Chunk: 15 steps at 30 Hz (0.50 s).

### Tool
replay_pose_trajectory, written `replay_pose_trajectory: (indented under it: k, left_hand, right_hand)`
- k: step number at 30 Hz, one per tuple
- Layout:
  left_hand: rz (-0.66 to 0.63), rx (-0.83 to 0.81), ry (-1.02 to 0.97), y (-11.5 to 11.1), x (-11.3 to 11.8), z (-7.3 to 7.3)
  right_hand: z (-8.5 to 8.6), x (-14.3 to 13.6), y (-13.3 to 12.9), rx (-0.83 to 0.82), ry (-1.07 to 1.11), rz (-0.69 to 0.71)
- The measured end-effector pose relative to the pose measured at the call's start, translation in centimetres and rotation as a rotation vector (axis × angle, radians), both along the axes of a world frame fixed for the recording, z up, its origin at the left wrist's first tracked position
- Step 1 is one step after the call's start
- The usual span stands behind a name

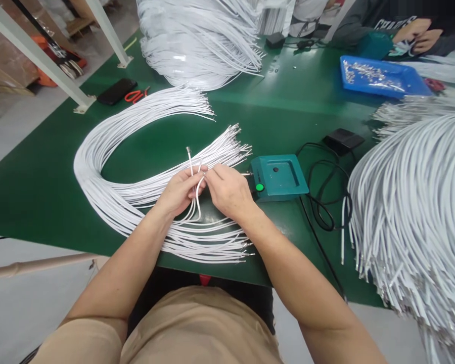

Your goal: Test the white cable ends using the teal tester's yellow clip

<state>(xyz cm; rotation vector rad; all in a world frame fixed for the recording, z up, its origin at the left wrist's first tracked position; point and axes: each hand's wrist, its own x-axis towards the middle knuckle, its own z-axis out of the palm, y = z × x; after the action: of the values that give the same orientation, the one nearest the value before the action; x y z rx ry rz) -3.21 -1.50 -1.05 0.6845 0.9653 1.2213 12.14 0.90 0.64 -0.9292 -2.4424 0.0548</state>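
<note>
Several white wires (198,201) are pinched in my left hand (180,191), their ends poking up past the fingers. Against its fingertips, my right hand (227,189) pinches the end of one white wire. Under and around both hands lies a curved bundle of white wires (94,146) with ends fanned out to the right. Just right of my right hand stands a small teal device (282,177) with a green button (260,187) and a thin metal tip toward the hand.
Large white wire bundles lie at the back (197,40) and right (413,202). A blue tray (387,78) holds small metal parts. Black cables (322,202), a black pedal (343,141), orange scissors (136,96) and a dark phone (117,91) rest on the green table (30,187). Another person's hands (419,38) work at back right.
</note>
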Motion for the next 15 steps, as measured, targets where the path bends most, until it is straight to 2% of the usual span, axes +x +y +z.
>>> replay_pose_trajectory:
  k: [7, 11, 15]
  left_hand:
    - [-0.029, 0.07, 0.159, -0.2, 0.4, -0.1]
    - [-0.009, 0.113, 0.299, 0.0, 0.5, -0.6]
    - [0.001, 0.114, 0.396, 0.2, 0.8, -0.6]
  right_hand:
    - [0.5, 1.0, 1.0, 0.031, -0.076, -0.083]
    - [0.9, 2.1, 1.7, 0.002, -0.136, -0.205]
    - [1.0, 3.3, 2.4, -0.057, -0.212, -0.182]
